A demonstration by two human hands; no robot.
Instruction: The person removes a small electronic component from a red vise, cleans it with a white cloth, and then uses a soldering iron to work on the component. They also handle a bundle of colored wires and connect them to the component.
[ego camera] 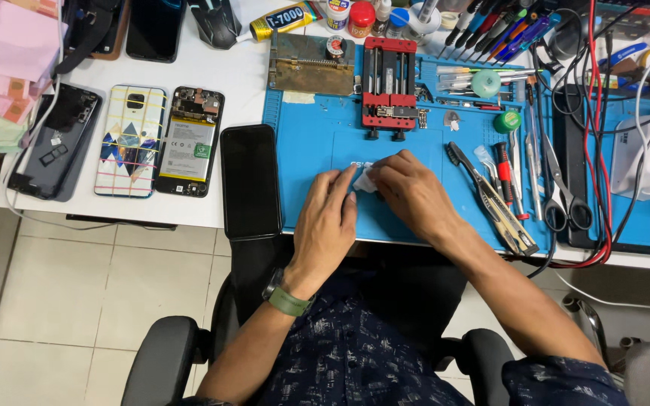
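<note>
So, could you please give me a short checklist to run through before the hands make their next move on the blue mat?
1. Small white piece pinched by both hands: ok.
2. Left hand and right hand over the blue silicone work mat: ok.
3. Black-screened phone clear of the hands: ok, though it overhangs the table's edge.
4. Opened phone with exposed battery untouched: ok.
5. Black-handled brush within reach: ok.
6. What the white piece is: cannot tell.

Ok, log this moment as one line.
left hand: on white wipe | right hand: pinching white wipe | surface: blue mat | nearby: black phone, red clamp jig
</note>
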